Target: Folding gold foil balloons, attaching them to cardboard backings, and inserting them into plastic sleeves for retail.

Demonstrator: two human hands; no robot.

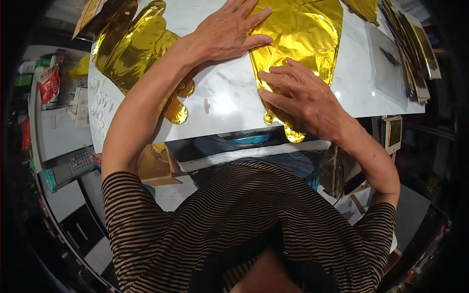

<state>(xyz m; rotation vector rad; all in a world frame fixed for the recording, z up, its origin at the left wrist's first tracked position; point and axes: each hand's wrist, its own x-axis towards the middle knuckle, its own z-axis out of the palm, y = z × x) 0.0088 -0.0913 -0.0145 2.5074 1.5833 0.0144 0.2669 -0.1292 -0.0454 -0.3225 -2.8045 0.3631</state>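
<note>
A flat, shiny gold foil balloon (298, 34) lies on the white marbled table in front of me, its narrow lower end reaching over the front edge. My left hand (229, 33) rests at its left side with the fingers stretched out, the tips on the foil. Over the balloon's lower part lies my right hand (303, 97), fingers apart and slightly bent, pressing on the foil. Neither hand grips anything that I can see; the right palm's underside is hidden. More gold foil balloons (141, 46) lie under and beyond my left forearm.
The white table (224, 97) ends just before my body. Clear plastic sleeves (388, 63) and a stack of flat packages (413, 49) line its right side. An open cardboard box (156, 163) stands below the edge. Shelves with a red packet (49, 85) are at the left.
</note>
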